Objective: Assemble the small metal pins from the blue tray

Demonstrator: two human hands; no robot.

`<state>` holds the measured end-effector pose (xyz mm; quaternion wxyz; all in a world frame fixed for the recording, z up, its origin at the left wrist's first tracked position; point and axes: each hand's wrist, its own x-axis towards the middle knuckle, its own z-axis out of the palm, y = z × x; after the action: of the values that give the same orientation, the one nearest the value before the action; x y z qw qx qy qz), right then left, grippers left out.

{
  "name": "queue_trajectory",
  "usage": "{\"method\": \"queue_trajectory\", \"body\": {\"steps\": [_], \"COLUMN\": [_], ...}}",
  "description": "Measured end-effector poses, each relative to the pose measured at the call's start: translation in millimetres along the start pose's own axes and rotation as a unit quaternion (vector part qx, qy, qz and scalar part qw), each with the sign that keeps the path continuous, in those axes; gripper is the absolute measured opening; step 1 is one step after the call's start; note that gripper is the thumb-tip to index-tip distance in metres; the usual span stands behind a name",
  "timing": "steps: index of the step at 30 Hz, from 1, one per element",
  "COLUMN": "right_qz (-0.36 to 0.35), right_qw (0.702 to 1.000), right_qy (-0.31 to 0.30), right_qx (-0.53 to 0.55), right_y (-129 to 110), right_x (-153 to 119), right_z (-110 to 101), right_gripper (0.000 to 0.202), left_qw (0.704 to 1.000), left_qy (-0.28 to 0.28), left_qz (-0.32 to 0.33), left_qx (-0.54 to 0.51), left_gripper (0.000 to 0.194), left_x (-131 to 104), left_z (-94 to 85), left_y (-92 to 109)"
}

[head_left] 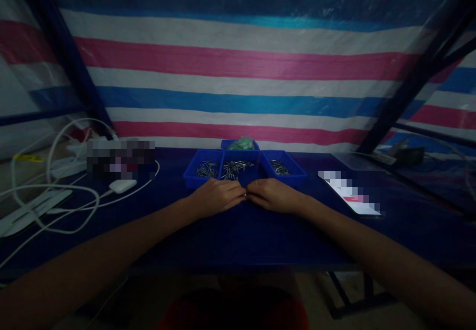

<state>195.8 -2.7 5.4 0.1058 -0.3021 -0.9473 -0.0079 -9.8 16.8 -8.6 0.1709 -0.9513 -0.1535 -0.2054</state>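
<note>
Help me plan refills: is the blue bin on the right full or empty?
Neither: the right blue bin is partly filled. Metal pieces lie in it, with bare blue showing beside them.

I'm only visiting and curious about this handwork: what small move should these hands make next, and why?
Perhaps a gentle press of the left hand and right hand toward each other: they come close at a small shiny bit, too small to identify, in front of the middle pile of metal pieces.
</note>
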Motion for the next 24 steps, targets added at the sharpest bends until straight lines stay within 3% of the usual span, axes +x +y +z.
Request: {"method": "queue_trajectory", "body": {"steps": [10,24], "right_qz": [-0.002,0.005], "right_qw": [1.0,1.0], "right_qy": [-0.008,-0.019], "right_qx": [-0.003,-0.009], "right_y": [1,0], "right_x": [0,-3], "right_z": [-5,-12], "right_gripper": [0.02,0.021], "left_qw": [0.999,0.992], "left_qy": [-0.025,-0.075], "left_qz": [0.012,-0.104], "left_qx": [-0.022,-0.015], "left_gripper": [0.017,0.015], "left_x": [2,2], "left_z": [-2.7,1.0], "left_y": [3,3]}}
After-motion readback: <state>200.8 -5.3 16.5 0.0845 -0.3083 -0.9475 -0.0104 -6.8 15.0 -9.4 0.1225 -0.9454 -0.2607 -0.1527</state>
